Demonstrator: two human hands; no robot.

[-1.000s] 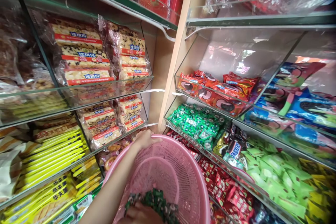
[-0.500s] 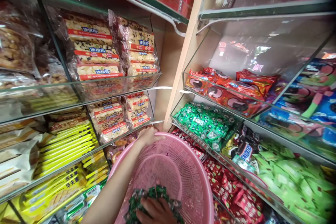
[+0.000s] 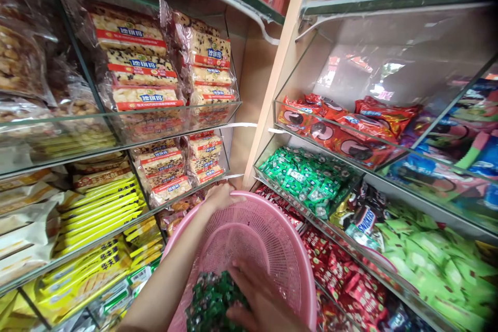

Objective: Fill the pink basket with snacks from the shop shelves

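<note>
A round pink plastic mesh basket (image 3: 309,264) stands tilted in front of me. My left hand (image 3: 220,198) is closed on its far rim, the forearm crossing over the basket's left side. Green-wrapped candies (image 3: 212,295) lie in a heap at the near part of the basket's bottom. Over the right edge of that heap is my right hand (image 3: 254,290), slightly blurred, its fingers stretched out and apart with nothing seen in them. Whether its fingertips touch the candies is hard to tell.
Glass-fronted shelves surround the basket. Right of it are a bin of green candies (image 3: 299,174), red packets (image 3: 342,270) and light green packets (image 3: 431,264). To the left stand wrapped sachima cakes (image 3: 143,65) and yellow wafer packs (image 3: 83,280). A wooden post (image 3: 272,98) rises behind.
My right hand has moved up and to the right from the green candies, and its fingers have straightened. My left hand keeps its hold on the rim. The view has shifted slightly.
</note>
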